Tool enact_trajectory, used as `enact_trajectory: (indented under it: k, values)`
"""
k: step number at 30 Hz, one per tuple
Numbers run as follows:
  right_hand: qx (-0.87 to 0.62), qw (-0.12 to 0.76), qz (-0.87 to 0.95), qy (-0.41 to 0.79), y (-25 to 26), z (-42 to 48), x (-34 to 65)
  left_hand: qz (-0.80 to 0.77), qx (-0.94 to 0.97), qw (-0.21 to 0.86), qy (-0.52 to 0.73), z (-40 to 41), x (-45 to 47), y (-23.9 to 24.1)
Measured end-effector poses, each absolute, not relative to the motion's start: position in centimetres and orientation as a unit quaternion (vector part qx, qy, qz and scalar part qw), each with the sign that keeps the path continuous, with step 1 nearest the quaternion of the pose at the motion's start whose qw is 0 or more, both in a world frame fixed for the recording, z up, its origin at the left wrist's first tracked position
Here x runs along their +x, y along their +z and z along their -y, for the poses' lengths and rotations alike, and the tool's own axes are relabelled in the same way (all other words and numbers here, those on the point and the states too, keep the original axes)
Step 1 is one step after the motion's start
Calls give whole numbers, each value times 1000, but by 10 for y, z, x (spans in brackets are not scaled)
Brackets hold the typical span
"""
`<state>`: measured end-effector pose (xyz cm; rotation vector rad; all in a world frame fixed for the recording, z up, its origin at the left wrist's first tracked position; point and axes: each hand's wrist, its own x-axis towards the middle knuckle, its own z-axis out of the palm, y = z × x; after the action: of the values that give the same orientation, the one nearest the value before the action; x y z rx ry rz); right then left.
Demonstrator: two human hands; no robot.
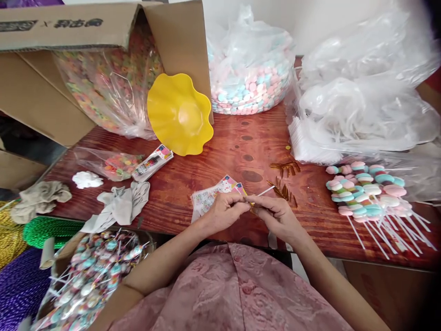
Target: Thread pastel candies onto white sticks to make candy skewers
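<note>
My left hand (225, 211) and my right hand (275, 214) meet at the near edge of the wooden table (248, 147). Both are closed in a pinch on a thin white stick (265, 191) that points up to the right. A small clear printed wrapper (215, 195) lies under and just behind my left hand. Gold twist ties (284, 179) lie just beyond my right hand. A pile of pastel candy skewers (365, 193) on white sticks lies to the right.
A yellow wavy bowl (181, 114) leans on an open cardboard box (69, 27) holding a bag of colourful candy (110, 87). A bag of pink and blue candies (250, 78) and clear plastic bags (365, 92) stand behind. A box of wrapped lollipops (93, 276) sits lower left.
</note>
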<state>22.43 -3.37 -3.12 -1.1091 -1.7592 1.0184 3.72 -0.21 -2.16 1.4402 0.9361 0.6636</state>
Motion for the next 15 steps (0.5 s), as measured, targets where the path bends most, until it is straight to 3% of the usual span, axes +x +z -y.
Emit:
enact_trajectory:
  k: [7, 15]
  values:
    - [-431, 375, 694, 438, -36, 35, 225, -399, 634, 590, 302, 3, 35, -31]
    - [-525, 566, 519, 365, -43, 60, 206, -383, 621, 563, 389, 5, 44, -26]
